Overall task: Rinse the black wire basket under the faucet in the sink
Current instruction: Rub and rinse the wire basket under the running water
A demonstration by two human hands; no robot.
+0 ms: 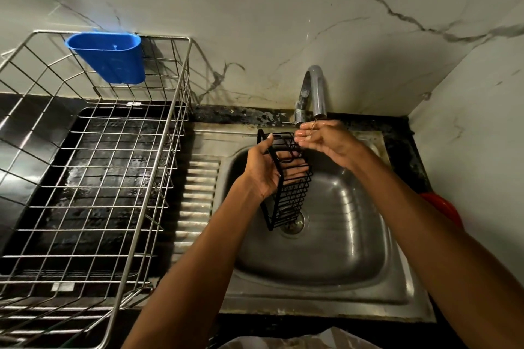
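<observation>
A long black wire basket [293, 195] hangs tilted over the steel sink [354, 235], its lower end above the drain [293, 225]. My left hand [262, 170] grips it near its upper end, thumb over the rim and fingers showing through the wires. My right hand [323, 139] is cupped just under the chrome faucet [314, 93], fingers lightly bent beside the basket's top end, holding nothing. A thin stream of water falls from the spout onto that hand.
A large steel dish rack [93, 178] with a blue plastic cup holder [109, 56] stands on the left over a black tray. The ribbed drainboard [198, 201] lies between rack and bowl. A red object [442, 207] peeks out at the right by the marble wall.
</observation>
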